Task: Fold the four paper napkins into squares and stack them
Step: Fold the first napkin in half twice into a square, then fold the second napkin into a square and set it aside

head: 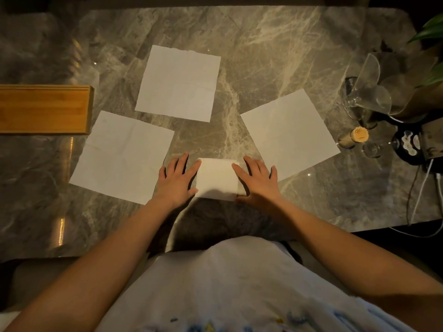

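Observation:
A small folded white napkin [217, 179] lies on the marble table [275, 51] right in front of me. My left hand [176, 180] rests flat with spread fingers at its left edge, and my right hand [257, 179] lies flat at its right edge. Both touch the napkin's sides without gripping it. Three unfolded white napkins lie flat around it: one at the left [119, 156], one at the far centre [178, 82], one at the right [290, 133].
A wooden box [44, 109] sits at the left edge. At the right stand clear glassware [366, 97], a toothpick holder [354, 137], a dark device [410, 144] with white cables [422, 195], and plant leaves [431, 32].

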